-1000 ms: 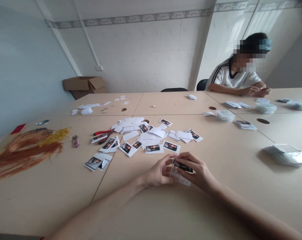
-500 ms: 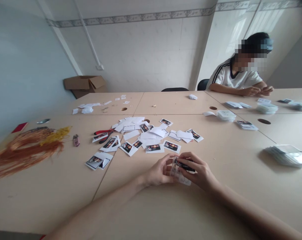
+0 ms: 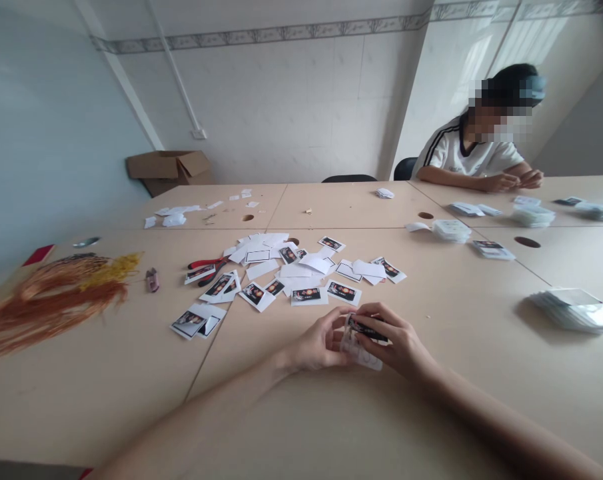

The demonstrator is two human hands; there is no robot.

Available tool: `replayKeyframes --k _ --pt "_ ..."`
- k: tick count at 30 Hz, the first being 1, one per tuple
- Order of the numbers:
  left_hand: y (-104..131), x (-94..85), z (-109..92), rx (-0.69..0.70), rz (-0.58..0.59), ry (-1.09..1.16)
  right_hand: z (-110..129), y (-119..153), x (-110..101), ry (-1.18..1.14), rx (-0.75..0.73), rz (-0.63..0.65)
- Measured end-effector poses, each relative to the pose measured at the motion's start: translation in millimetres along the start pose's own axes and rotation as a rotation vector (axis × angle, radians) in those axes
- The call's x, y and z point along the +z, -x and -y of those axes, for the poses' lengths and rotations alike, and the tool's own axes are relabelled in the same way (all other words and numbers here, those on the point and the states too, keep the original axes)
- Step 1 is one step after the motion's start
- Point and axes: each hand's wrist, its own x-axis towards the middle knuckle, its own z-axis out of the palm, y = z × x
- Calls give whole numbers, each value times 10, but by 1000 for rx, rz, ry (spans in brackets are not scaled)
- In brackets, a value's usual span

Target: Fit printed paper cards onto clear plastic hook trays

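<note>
Close in front of me, both hands are around a clear plastic piece point(image 3: 367, 359) and a black printed card point(image 3: 353, 322). My left hand point(image 3: 311, 345) grips the plastic piece at its left edge, with the fingers curled behind it. From the right, my right hand point(image 3: 405, 341) lays its fingers over the card and pinches it against the plastic. I cannot tell whether the card is inside the plastic or on top of it. Just beyond my hands, several loose printed cards point(image 3: 344, 293) and white blank-backed cards point(image 3: 301, 271) lie in a scattered heap.
Red-handled pliers point(image 3: 221, 267) lie partly under cards. Pink clippers point(image 3: 152, 281) and bundles of copper-coloured strands point(image 3: 56, 293) are at left. Stacked plastic packs point(image 3: 574, 310) stand at right. Across the table point(image 3: 411, 413), a co-worker point(image 3: 474, 157) handles something small.
My hands stay almost in place; the right fingers and the card between them shift very slightly. The scattered cards have not moved.
</note>
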Motion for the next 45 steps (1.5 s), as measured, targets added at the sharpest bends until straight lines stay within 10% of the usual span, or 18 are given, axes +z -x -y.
replayKeyframes --k 45 --pt "4 5 -7 -26 -20 -1 16 -7 -31 18 28 59"
